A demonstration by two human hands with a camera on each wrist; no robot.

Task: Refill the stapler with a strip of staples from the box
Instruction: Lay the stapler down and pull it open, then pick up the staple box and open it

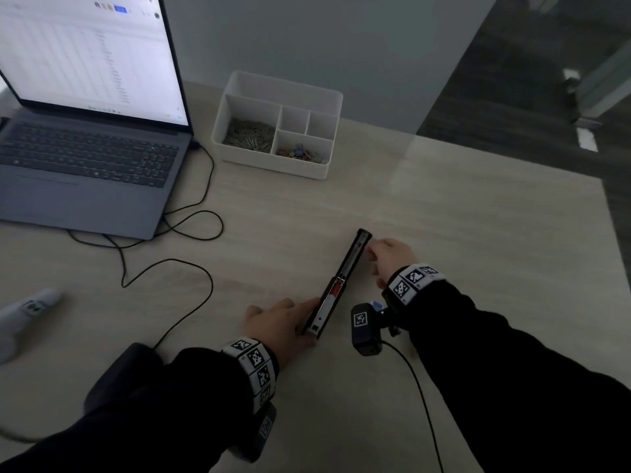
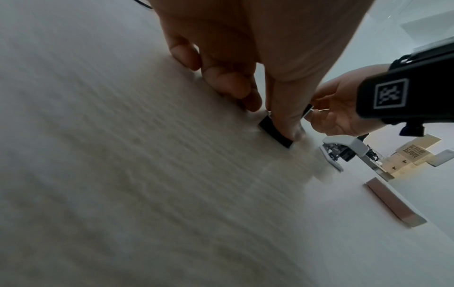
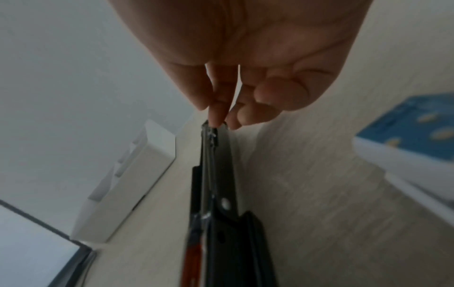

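While the stapler (image 1: 336, 288) lies opened flat on the desk (image 1: 444, 206) near the organizer (image 1: 327, 97), left hand (image 1: 276, 324) pinches its near end; right hand (image 1: 389, 257) fingertips pinch its far tip.

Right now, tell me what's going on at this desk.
A person is working on a black stapler that lies opened out flat on the desk. The left hand holds its near end down, while the right hand has its fingertips at the far tip of the open channel. Whether a staple strip is between those fingers is too blurred to tell. A white organizer and a laptop sit further back.
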